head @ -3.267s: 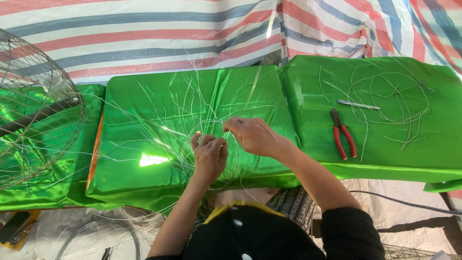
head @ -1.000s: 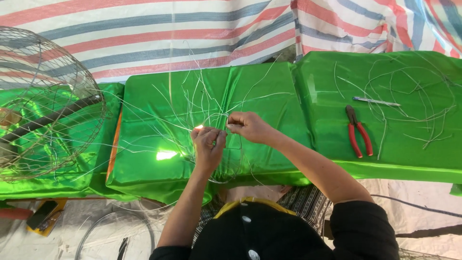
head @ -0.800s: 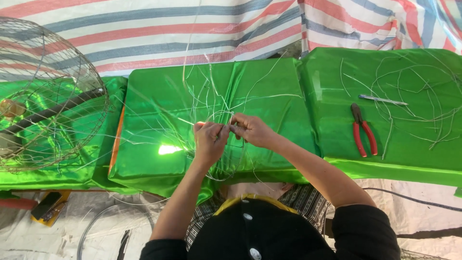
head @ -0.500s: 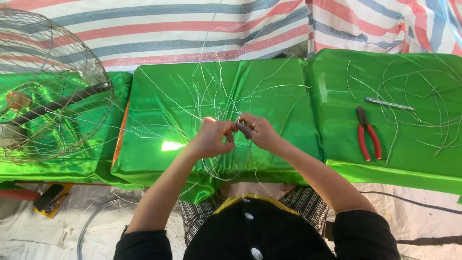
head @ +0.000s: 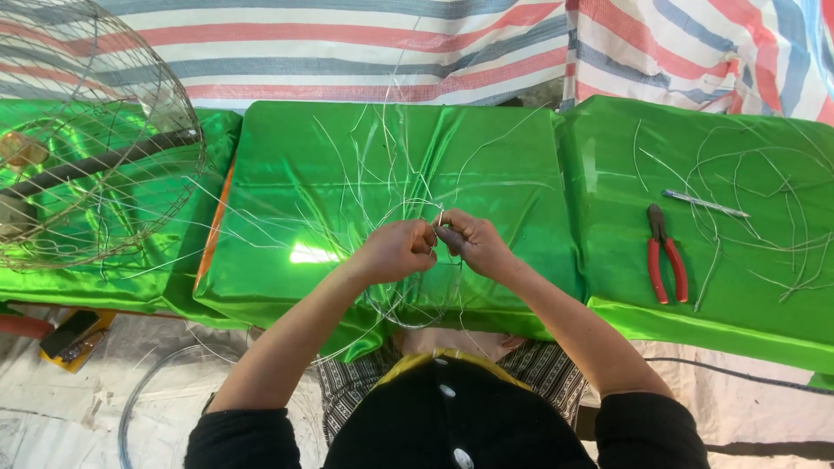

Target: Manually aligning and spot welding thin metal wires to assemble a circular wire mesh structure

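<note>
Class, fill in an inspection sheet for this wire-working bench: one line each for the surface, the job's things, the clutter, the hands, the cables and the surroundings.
Surface: shiny green cloth over the benches.
Job's things: a wire ring with thin wire strands fanning out from it, held at the bench's front edge.
Clutter: red-handled pliers, a slim metal rod and loose wire offcuts at the right; a wire-mesh cage at the left.
Hands: left hand and right hand both pinch the wire, fingertips meeting.
Cables: a dark cable on the ground at the right.
Surroundings: striped tarpaulin behind; a phone-like device on the ground at the left.
</note>
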